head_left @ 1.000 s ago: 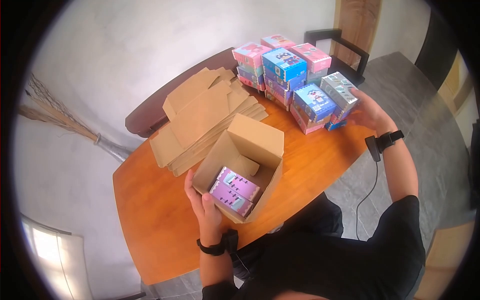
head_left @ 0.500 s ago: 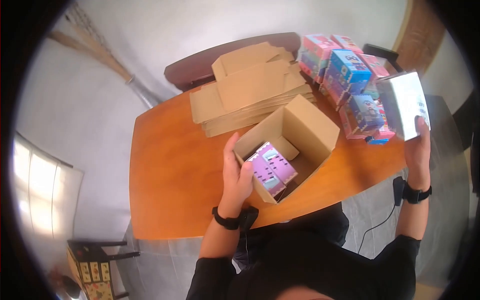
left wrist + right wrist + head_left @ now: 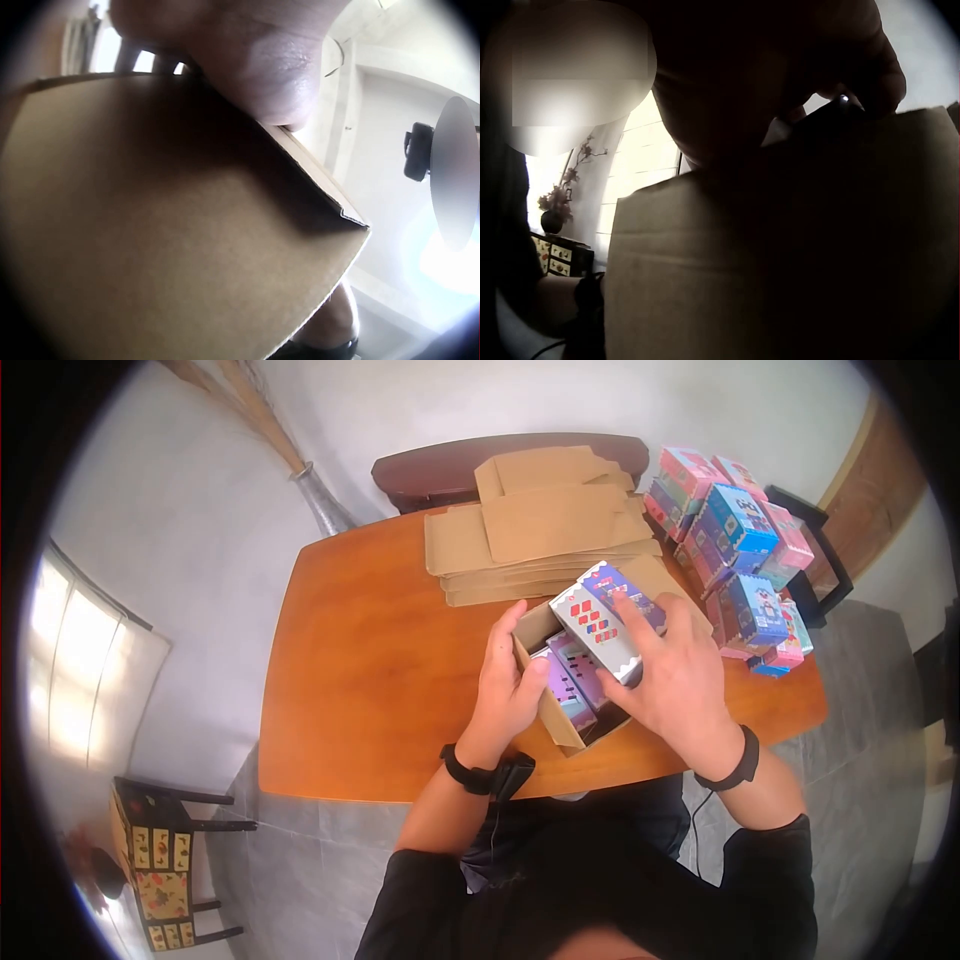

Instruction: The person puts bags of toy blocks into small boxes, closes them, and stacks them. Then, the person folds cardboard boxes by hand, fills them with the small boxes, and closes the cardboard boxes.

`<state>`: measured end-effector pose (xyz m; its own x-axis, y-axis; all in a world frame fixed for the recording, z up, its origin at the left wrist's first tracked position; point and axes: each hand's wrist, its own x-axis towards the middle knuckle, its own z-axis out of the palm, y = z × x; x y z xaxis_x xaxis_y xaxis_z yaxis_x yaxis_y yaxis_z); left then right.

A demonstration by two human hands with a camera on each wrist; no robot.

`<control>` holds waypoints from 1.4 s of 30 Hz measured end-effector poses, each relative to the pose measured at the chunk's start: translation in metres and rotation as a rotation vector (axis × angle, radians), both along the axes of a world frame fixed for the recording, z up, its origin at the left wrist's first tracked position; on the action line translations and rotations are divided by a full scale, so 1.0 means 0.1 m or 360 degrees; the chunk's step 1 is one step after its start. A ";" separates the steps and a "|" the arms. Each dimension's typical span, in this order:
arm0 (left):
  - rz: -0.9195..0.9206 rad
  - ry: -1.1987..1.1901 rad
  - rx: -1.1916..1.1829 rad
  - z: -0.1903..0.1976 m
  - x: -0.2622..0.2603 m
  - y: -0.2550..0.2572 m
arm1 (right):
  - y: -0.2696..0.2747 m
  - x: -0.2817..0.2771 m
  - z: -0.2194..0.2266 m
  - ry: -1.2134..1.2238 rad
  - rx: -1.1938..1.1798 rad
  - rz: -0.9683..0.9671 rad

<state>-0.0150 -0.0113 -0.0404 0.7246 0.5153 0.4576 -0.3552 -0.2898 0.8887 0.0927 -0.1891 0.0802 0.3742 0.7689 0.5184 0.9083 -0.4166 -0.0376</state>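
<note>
In the head view the left hand grips the left wall of an open cardboard box, thumb over its rim. Two purple patterned boxes lie side by side inside. Above the carton's opening, the right hand holds a tilted small box with a white-grey face and a purple side, fingers on top and thumb at its lower edge. The left wrist view has the carton's wall close up under the left hand. Dark in the right wrist view, the right hand is over the carton.
Flattened cardboard sheets are piled behind the carton on the wooden table. Stacks of colourful small boxes stand at the right, near a black chair. A vase of dried stems is behind the table's left end.
The right hand has taken the white-grey box from the stacks at the right and brought it left over the carton. The left hand stays on the carton; the head view has shifted.
</note>
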 end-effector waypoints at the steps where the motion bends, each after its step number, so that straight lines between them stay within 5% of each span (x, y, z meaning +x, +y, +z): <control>1: 0.0015 -0.0001 -0.0008 0.00 0.00 0.00 | 0.01 -0.01 0.01 -0.0001 -0.0008 0.0015; 10: 0.0052 0.0027 0.0043 0.07 -0.02 0.00 | -0.01 0.02 0.06 0.0010 0.0057 0.0053; 12: 0.0088 0.0042 0.0136 0.05 -0.01 0.03 | -0.05 0.10 0.06 0.0473 0.0096 0.0162; 19: 0.0143 -0.0042 0.0201 0.04 0.02 0.02 | -0.06 0.21 0.08 0.1217 0.0187 0.0362; 22: 0.0128 -0.0028 0.0175 0.04 0.02 0.02 | -0.05 0.30 0.11 0.1350 0.0017 0.0376; 24: 0.0139 -0.0025 0.0192 0.03 0.03 0.03 | -0.02 0.36 0.29 0.1347 -0.0423 0.0253; 28: 0.0162 0.0007 0.0236 0.04 0.02 0.03 | -0.01 0.49 0.21 0.1855 0.0024 0.0298; 31: 0.0170 -0.0058 0.0221 0.07 0.02 0.00 | 0.01 0.50 0.15 0.1933 -0.0292 0.0317; 32: 0.0156 -0.0054 0.0218 0.08 0.01 0.00 | 0.06 0.45 0.33 0.1645 -0.0794 0.0163; 35: 0.0107 -0.0093 0.0201 0.01 0.03 0.02 | 0.12 0.51 0.06 0.1807 -0.0710 0.0419; 42: 0.0102 -0.0151 0.0245 0.02 0.03 0.05 | 0.20 0.44 0.22 0.1788 -0.0709 0.0206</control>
<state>-0.0119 -0.0065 -0.0387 0.6427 0.4773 0.5993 -0.4116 -0.4447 0.7955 0.1366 -0.1688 0.1018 0.3525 0.8620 -0.3642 0.4977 -0.5023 -0.7071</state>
